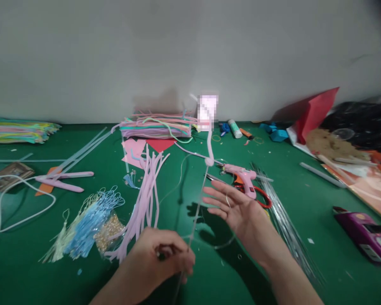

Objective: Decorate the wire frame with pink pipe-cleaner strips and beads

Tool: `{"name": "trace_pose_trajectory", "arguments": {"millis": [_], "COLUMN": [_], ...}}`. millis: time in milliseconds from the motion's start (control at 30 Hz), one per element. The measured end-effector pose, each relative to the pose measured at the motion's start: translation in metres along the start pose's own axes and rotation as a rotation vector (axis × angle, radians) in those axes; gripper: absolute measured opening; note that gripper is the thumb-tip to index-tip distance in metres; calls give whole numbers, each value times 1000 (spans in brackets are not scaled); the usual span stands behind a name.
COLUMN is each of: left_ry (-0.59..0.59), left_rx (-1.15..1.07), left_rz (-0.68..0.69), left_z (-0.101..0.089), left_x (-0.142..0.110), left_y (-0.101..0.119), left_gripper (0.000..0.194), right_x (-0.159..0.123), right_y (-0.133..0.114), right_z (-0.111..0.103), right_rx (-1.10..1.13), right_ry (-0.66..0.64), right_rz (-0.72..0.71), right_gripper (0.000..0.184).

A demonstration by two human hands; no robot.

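Head: left hand [154, 255] pinches rod [198, 209], right hand [246, 214] spreads wide; bag [104, 243] holds gold bits [110, 228].

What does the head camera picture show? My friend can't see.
The left hand pinches a thin rod tipped with pink fuzz; the right hand is open beside it. Lilac stems, tassels and a glue gun lie on the green table.

Stem [199, 204], frame centre: smooth; tip [210, 146] fuzzy, matt. Pipe cleaners [145, 190], centre left: same fuzz. Tassels [93, 226], lower left: silky thread. Wires [285, 216], right of centre: shiny metal. Glue gun [248, 180]: smooth plastic. Bag [357, 120], upper right: glossy plastic. Table [22, 254]: smooth, faint sheen.
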State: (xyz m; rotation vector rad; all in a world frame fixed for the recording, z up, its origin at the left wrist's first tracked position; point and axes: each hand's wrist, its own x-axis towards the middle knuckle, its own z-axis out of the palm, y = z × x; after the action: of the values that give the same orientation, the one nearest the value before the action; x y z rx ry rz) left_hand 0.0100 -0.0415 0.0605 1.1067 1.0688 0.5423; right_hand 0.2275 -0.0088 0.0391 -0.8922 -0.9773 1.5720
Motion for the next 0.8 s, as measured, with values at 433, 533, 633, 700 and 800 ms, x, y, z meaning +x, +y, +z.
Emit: {"name": "trace_pose_trajectory", "arguments": {"millis": [433, 533, 633, 700, 800], "left_ry": [44, 206, 222, 156, 75], "left_rx": [85, -63, 101, 138, 92], "left_rz": [-5, 84, 150, 188, 179], "left_z": [-30, -45, -41, -34, -25], "left_x": [-32, -17, 11, 31, 54], "left_y": [-31, -2, 32, 49, 60], "left_gripper": [46, 46, 38, 33, 24], "right_x": [8, 13, 19, 23, 28], "right_y": [-20, -18, -15, -13, -13], "right_z": [33, 32, 34, 36, 36], "right_rx": [-148, -173, -176, -164, -155], "right_ry": [65, 57, 65, 47, 16], "right_rz": [119, 157, 183, 200, 228], "right_gripper": [22, 23, 25, 28, 31]}}
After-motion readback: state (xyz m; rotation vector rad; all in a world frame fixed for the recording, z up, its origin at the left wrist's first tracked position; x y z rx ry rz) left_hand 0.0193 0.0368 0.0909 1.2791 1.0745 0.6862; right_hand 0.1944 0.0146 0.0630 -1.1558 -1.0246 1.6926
